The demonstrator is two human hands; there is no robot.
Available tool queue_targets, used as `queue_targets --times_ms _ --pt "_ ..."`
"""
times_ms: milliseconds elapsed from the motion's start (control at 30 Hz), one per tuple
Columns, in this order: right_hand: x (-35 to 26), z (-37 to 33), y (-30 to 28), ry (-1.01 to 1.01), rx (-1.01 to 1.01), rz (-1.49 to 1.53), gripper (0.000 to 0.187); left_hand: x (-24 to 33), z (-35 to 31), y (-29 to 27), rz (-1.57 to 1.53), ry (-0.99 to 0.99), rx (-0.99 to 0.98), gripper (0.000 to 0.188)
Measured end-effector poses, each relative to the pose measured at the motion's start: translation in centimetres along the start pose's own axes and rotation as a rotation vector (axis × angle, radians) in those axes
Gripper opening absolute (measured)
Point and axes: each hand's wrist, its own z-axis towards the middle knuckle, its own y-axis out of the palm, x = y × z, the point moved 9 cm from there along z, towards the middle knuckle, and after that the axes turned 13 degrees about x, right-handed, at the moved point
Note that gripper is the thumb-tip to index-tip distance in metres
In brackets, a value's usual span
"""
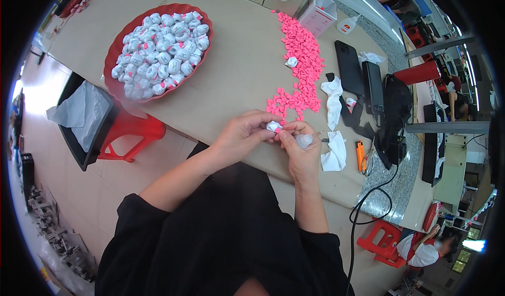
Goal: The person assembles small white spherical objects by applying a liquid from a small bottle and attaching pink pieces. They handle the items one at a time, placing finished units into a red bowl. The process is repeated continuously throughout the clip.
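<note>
Close to the table's front edge, my left hand [246, 134] pinches a small white plastic part [273, 126] with a bit of pink on it. My right hand [302, 151] meets it from the other side, thumb and forefinger closed at a small pink piece [278, 130] against the white part. A whitish, translucent thing [304, 141] shows at the right hand's palm; its kind I cannot make out. Just beyond the fingers spreads a long heap of small pink pieces [302, 54], with one white part [291, 62] lying on it.
A red scalloped bowl [209, 38] full of similar white parts stands at the left. To the right lie a black phone [348, 67], a power bank [373, 88], white cloth strips [333, 156], an orange lighter [361, 155] and a cable [352, 238]. A red stool [134, 133] holds a black tray [94, 143].
</note>
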Motion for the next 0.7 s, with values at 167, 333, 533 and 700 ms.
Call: queue_targets --times_ms 167,333,533,700 --pt "0.4 0.2 -0.8 0.003 0.060 -0.068 0.012 0.2 0.0 0.0 0.049 0.009 0.010 0.027" --pt "0.7 0.3 -1.0 -0.046 0.099 -0.163 0.014 -0.2 0.0 -0.3 0.087 -0.003 0.020 0.026" --pt "0.5 0.3 -0.5 -0.102 0.150 -0.228 0.014 -0.7 0.2 -0.7 -0.083 -0.084 0.095 0.022" --pt "0.2 -0.1 -0.4 -0.167 0.138 -0.261 0.010 -0.9 0.4 -0.8 -0.076 -0.143 0.130 0.021"
